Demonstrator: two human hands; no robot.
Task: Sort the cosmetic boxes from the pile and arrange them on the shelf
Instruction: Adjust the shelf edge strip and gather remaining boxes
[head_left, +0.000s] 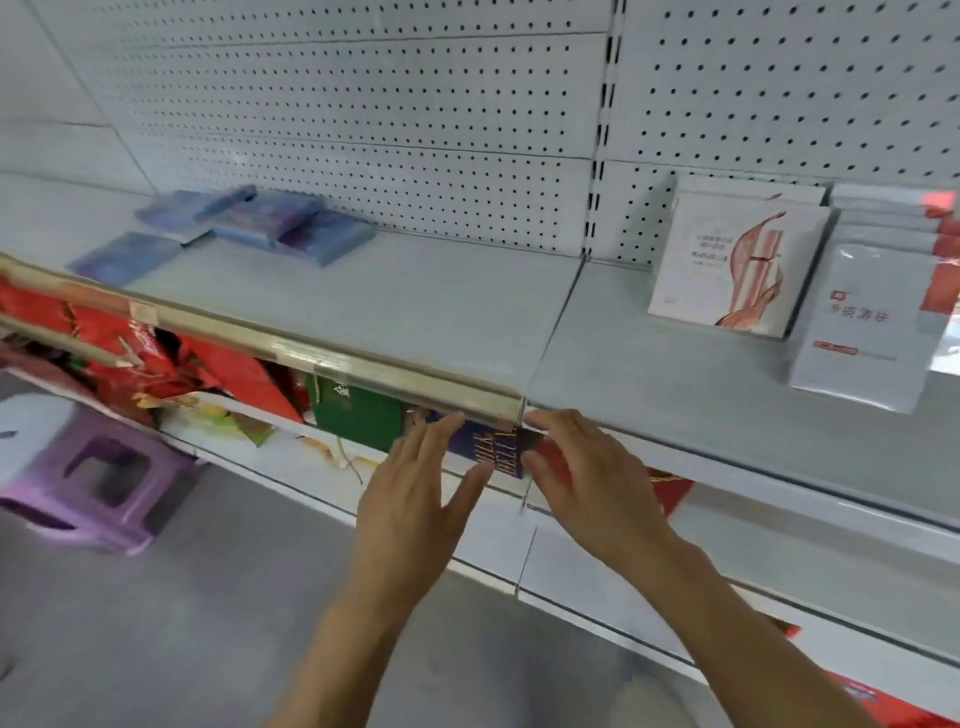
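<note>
Several flat blue-purple cosmetic boxes (270, 223) lie in a loose pile at the back left of the white shelf (415, 306). At the right, white boxes with a copper swirl (737, 265) lean against the pegboard, beside a stack of white boxes with red marks (872, 322). My left hand (415, 493) and my right hand (587, 478) hang in front of the shelf's front edge, fingers straight and spread, holding nothing. Between them, on the shelf below, shows a dark blue box with gold print (493, 447).
The lower shelf holds red bags (156, 358), a green box (358, 415) and a red item (670, 488). A gold price rail (311, 348) runs along the upper shelf's front. A purple plastic stool (98, 478) stands on the grey floor at left.
</note>
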